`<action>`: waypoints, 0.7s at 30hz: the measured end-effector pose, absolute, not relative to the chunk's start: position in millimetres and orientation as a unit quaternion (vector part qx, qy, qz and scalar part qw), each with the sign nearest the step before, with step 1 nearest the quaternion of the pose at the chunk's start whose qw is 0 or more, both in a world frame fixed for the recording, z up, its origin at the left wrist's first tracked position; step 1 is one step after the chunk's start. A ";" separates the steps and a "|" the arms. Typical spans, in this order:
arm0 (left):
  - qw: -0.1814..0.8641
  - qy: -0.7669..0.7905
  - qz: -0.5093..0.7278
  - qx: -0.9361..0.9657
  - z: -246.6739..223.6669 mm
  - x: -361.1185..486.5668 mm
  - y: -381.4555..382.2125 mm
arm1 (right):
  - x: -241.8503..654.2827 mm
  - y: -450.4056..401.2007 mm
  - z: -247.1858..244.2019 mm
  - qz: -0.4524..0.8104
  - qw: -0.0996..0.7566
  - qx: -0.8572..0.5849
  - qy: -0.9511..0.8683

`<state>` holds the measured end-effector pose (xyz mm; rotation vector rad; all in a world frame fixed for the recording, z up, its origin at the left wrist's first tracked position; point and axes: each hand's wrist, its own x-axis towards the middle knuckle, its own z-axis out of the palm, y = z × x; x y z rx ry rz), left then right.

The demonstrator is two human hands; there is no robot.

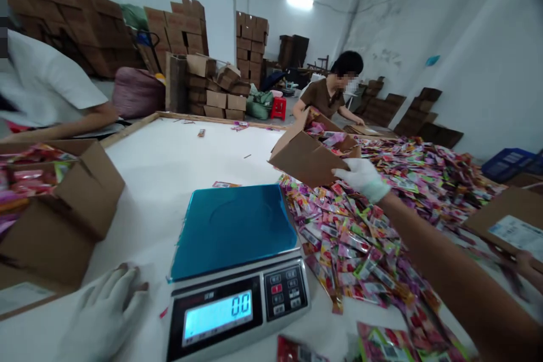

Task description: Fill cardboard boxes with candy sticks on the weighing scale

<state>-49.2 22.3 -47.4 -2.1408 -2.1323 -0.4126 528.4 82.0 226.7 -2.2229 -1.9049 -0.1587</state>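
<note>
My right hand (pixel 362 179), in a white glove with bare fingertips, grips the lower edge of an open cardboard box (pixel 303 153). The box is tilted above the heap and holds colourful wrapped packets (pixel 324 134). My left hand (pixel 106 308), gloved the same way, lies on the white tabletop with its fingers stretched out and holds nothing. Between my hands stands a digital scale (pixel 237 232) with a blue platform; its display (pixel 218 317) reads 0.0. Right of the scale, loose packets (pixel 360 243) are spread on the table.
At the left stands another open box (pixel 55 226) full of packets. A large packet heap (pixel 436 181) covers the right side. One person (pixel 328 93) works across the table, another (pixel 46 79) at the left. A hand at the right edge touches a labelled box (pixel 509 215).
</note>
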 end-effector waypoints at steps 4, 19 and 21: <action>0.064 -0.692 -0.077 -0.715 -43.1 -46.9 18.1 | 495.9 13.6 285.8 -0.021 0.089 -0.674 -0.733; 0.040 -0.674 -0.141 -0.724 -15.6 -24.9 -10.6 | 422.9 -26.6 245.9 -0.037 0.376 -0.453 -0.807; 0.037 -0.673 -0.141 -0.725 -14.9 -22.9 -11.8 | 463.9 -29.9 213.3 -0.045 0.412 -0.533 -0.738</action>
